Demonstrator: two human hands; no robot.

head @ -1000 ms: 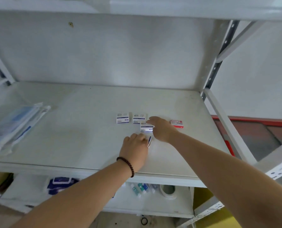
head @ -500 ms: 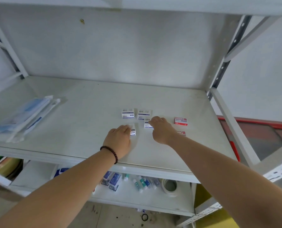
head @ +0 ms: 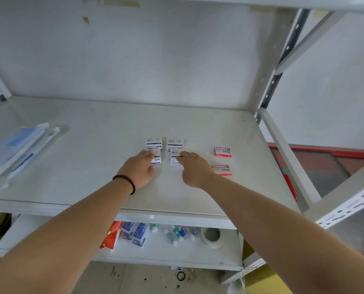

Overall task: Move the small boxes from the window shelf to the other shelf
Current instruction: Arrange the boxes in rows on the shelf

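You faced a white metal shelving unit (head: 91,149) against a pale grey wall (head: 155,56), a perforated upright (head: 283,58) stood at right, speckled floor (head: 147,279) lay below, light was soft and even.

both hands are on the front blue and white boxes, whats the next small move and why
Probably lift both hands off. The left hand and right hand each rest fingertips on a front blue-and-white box, which already lie flat on the shelf, lined up before the rear pair, with the red boxes alongside.

Dark braided bracelet (head: 124,183); bare forearms
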